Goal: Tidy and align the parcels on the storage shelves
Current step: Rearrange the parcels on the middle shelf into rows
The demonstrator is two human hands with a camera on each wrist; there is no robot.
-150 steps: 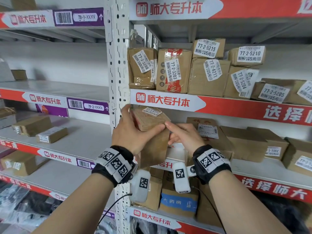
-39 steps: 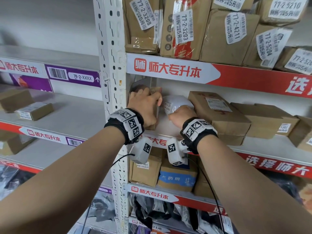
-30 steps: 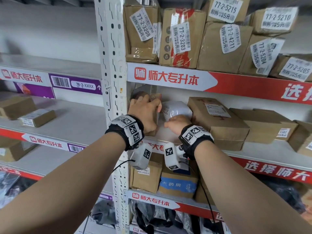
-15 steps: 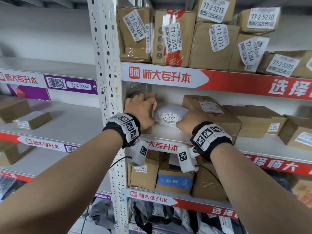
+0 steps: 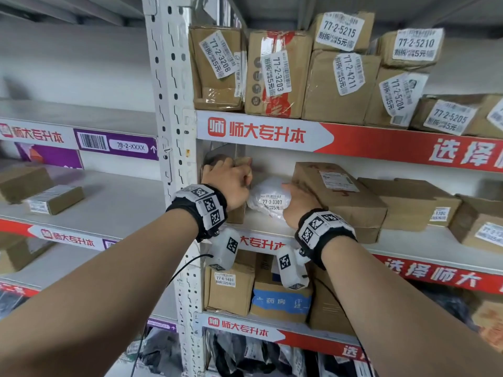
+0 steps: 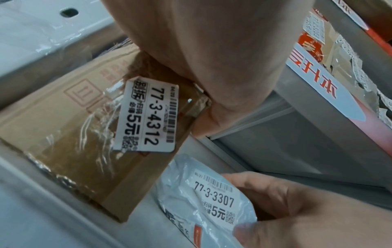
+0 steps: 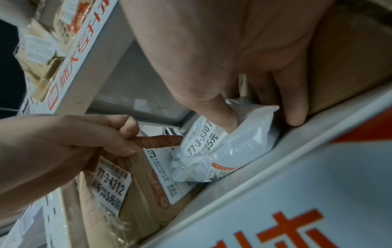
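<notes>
A brown cardboard box (image 5: 236,215) labelled 77-3-4312 (image 6: 146,117) stands upright at the far left of the middle shelf (image 5: 408,242), against the white post. My left hand (image 5: 231,178) grips its top edge, fingers curled over it. Just right of it lies a white plastic mailer bag (image 5: 268,198) labelled 77-3-3307. My right hand (image 5: 298,205) holds this bag (image 7: 233,147), thumb pressed on its label and fingers round its right side. In the left wrist view the bag (image 6: 201,193) lies close beside the box (image 6: 74,134).
A large flat brown box (image 5: 340,197) lies right of the bag, close to my right hand, with more boxes beyond it. A row of labelled boxes (image 5: 275,74) fills the shelf above, others (image 5: 231,289) the shelf below. The white upright post (image 5: 174,131) borders the left.
The brown box went from both hands in front of the shelf to standing at its left end. In the last second the white bag turned label-forward and my right hand shifted right.
</notes>
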